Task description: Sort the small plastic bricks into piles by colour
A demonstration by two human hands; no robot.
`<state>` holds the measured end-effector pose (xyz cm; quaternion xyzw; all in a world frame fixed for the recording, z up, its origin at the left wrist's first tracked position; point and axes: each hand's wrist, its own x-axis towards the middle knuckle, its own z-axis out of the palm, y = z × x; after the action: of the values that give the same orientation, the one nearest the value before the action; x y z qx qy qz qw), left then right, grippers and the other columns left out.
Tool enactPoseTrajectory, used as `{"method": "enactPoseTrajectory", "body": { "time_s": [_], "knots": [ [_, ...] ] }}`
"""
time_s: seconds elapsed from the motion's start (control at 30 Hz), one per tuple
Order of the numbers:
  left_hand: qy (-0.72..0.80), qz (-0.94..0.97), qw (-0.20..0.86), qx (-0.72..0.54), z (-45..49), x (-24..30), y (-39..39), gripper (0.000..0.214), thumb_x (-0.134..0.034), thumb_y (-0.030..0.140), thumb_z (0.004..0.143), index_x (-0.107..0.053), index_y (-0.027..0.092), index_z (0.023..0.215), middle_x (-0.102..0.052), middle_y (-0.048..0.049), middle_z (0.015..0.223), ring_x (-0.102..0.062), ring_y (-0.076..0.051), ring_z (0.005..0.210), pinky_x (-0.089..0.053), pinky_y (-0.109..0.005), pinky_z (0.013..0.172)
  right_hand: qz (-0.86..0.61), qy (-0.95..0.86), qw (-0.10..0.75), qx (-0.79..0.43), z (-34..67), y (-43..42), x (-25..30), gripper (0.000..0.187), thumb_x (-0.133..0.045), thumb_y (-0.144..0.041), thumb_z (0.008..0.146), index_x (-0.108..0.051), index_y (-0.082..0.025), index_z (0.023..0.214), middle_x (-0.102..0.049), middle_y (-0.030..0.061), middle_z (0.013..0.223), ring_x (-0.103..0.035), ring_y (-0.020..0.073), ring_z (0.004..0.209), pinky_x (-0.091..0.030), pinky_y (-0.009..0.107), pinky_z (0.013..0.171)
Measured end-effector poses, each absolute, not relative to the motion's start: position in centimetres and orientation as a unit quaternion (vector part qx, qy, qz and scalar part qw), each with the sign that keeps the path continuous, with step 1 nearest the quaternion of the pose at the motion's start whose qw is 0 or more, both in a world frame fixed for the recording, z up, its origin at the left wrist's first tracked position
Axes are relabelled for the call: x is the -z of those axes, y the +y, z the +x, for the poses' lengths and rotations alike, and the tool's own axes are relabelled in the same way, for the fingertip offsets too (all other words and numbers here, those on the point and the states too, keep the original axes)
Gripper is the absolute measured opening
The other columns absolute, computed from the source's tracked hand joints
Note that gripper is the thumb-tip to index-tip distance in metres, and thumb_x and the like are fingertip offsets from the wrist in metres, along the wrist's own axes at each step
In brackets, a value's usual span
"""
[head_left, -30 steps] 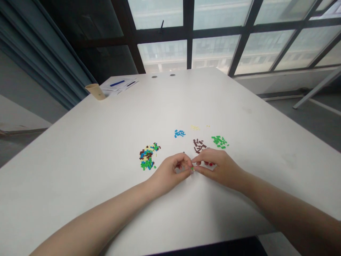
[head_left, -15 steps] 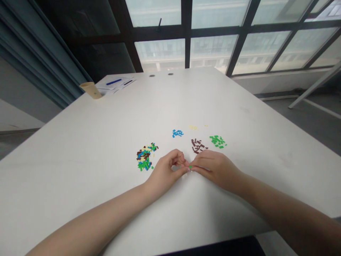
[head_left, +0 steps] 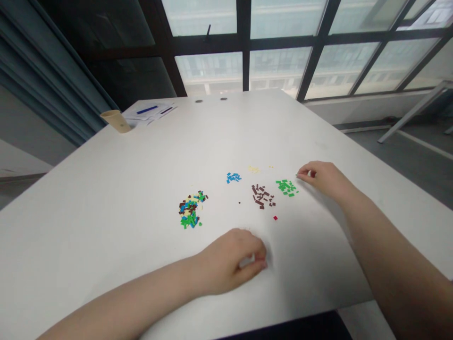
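Daylight comes in through the dark-framed glass window wall (head_left: 279, 66) at the far end; view outside pale, washed out. Flat white tabletop (head_left: 159, 156) bright across its far half, greyer toward the near edge, soft shadow just right of the bare left hand (head_left: 231, 259). Blue-grey pleated fabric curtain (head_left: 46, 71) dim from where I stand. Wide-lens stretch at the edges: tan tapered paper cup (head_left: 116, 122) leans outward, bare forearms (head_left: 120, 302) look elongated. Small flat pale-yellow pieces (head_left: 253, 169) soft-edged, nearly lost against the white
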<state>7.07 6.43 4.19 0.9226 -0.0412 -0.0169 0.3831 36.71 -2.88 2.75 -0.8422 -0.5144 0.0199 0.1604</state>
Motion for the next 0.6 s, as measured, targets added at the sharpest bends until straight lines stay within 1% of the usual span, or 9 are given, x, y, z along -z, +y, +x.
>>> {"method": "enactPoseTrajectory", "body": {
  "time_s": [0.1,0.2,0.4,0.5,0.6],
  "knots": [
    [-0.165,0.958,0.235,0.017,6.8,-4.8,5.4,0.016,-0.041,0.027,0.088,-0.052,0.017,0.082,-0.059,-0.0021,0.075,-0.051,-0.014,0.072,-0.036,-0.028,0.068,-0.852,-0.496,0.147,-0.079,37.8,-3.0,-1.7,0.017,-0.056,-0.033,0.072,-0.068,-0.020,0.071,-0.065,0.0027,0.067,-0.054,0.0145,0.058,-0.036,0.025,0.054],
    [-0.204,0.966,0.161,0.019,6.6,-4.9,5.0,0.020,-0.038,0.028,0.089,-0.050,0.018,0.078,-0.058,-0.0009,0.074,-0.048,-0.013,0.069,-0.034,-0.028,0.065,-0.858,-0.481,0.144,-0.108,37.4,-2.8,-0.8,0.016,-0.057,-0.031,0.070,-0.068,-0.020,0.069,-0.065,0.0029,0.067,-0.055,0.0147,0.060,-0.037,0.024,0.054],
    [-0.210,0.968,0.135,0.013,6.7,-4.3,4.9,0.021,-0.037,0.028,0.090,-0.049,0.018,0.076,-0.058,0.0003,0.072,-0.048,-0.013,0.067,-0.033,-0.029,0.065,-0.856,-0.484,0.139,-0.113,37.1,-2.6,-0.3,0.016,-0.055,-0.028,0.070,-0.069,-0.020,0.072,-0.067,0.0026,0.069,-0.057,0.0154,0.062,-0.038,0.025,0.055],
    [-0.212,0.968,0.136,0.021,6.8,-4.6,5.1,0.023,-0.036,0.028,0.090,-0.050,0.018,0.076,-0.058,0.0001,0.072,-0.049,-0.013,0.068,-0.035,-0.028,0.066,-0.854,-0.487,0.151,-0.103,37.6,-2.8,-0.7,0.016,-0.054,-0.026,0.071,-0.069,-0.021,0.074,-0.069,0.0035,0.076,-0.058,0.0173,0.067,-0.040,0.026,0.061],
    [-0.132,0.980,0.146,0.040,6.8,-5.4,7.3,0.023,-0.034,0.026,0.090,-0.054,0.018,0.081,-0.061,-0.0017,0.076,-0.052,-0.014,0.072,-0.037,-0.026,0.068,-0.856,-0.483,0.168,-0.076,37.4,-3.0,-1.9,0.017,-0.052,-0.025,0.074,-0.068,-0.020,0.074,-0.069,0.0049,0.081,-0.058,0.0183,0.071,-0.040,0.028,0.064]
  ]
}}
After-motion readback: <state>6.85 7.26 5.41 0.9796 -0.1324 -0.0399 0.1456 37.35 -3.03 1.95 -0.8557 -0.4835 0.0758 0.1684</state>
